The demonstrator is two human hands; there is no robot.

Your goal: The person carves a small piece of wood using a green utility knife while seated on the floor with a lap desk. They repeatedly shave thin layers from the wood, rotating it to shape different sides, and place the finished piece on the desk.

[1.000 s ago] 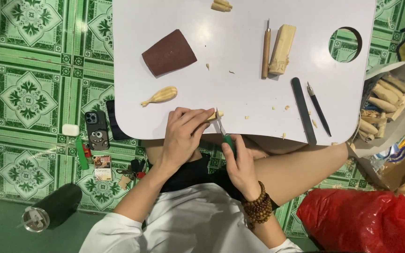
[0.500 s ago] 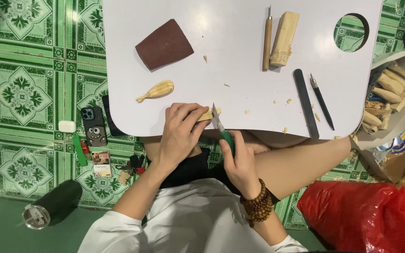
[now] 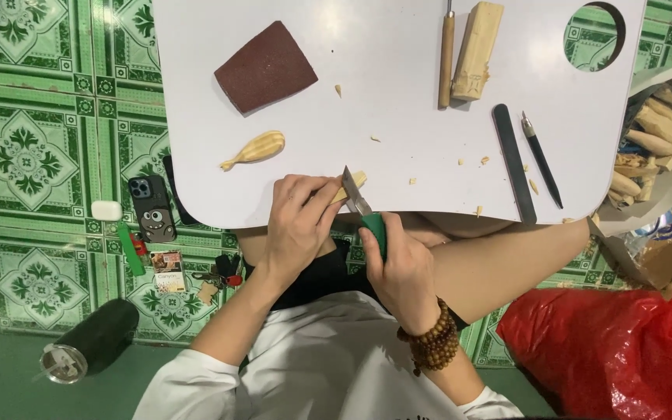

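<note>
At the near edge of the white counter point(image 3: 398, 101), the left hand point(image 3: 299, 222) closes its grip on a small pale wooden piece point(image 3: 354, 183) – braced there for steadiness – while the right hand point(image 3: 402, 268) clasps a green-handled carving knife point(image 3: 363, 210), blade laid against the wood.

At the near edge of our white table point(image 3: 398, 93), our left hand point(image 3: 299, 222) grips a small wood piece point(image 3: 354, 183); our right hand point(image 3: 402, 268) presses the green-handled knife point(image 3: 365, 211) against it.
</note>
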